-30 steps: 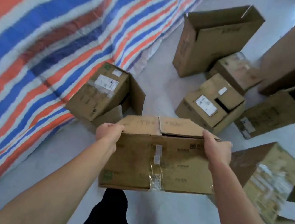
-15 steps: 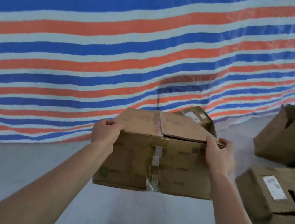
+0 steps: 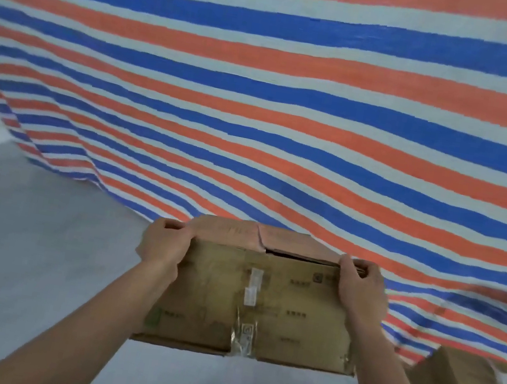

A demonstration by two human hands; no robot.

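Swinging round since a second ago, the view now faces the striped tarp (image 3: 257, 124), with one other box (image 3: 466, 381) left at the near right. The cardboard box (image 3: 246, 302) rides mid-air above the floor (image 3: 17, 235). The left hand (image 3: 163, 245) and right hand (image 3: 360, 287) grip its top corners, fingers (image 3: 359, 265) curled over the flaps, so it is probably being carried off.

Light: diffuse, even, bright; shadows faint. Focus: held cardboard box (image 3: 261, 294) fairly sharp — second box (image 3: 466, 381) at 4 o'clock motion-smeared. Distortion: striped tarp (image 3: 257, 124) bands bow toward 3 and 9 o'clock edges.
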